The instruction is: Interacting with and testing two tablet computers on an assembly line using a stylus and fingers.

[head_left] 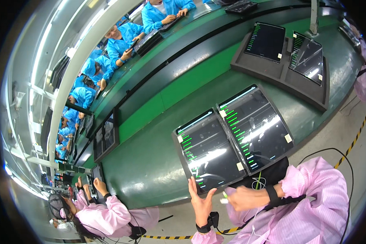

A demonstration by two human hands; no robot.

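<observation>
Two tablets lie side by side in front of me, a left tablet (205, 152) and a right tablet (254, 120). Both screens are lit, black with rows of green text, and small pale stickers sit near their edges. A dark tray shows around their rims. My left hand (200, 205) is open at the left tablet's near-left corner, thumb and fingers apart; whether it touches cannot be told. My right hand (246, 198) is closed, just below that tablet's near edge. From its fingers sticks a small white and green piece (224, 199), its kind unclear. Both wrists wear black bands.
A grey foam tray (264, 73) with two more tablets stands at the far right, near a metal post (314, 18). Thin cables (259, 181) hang by my lap. A pink-clad person (105, 213) sits to the left. Blue-clad people (122, 40) work across the conveyor.
</observation>
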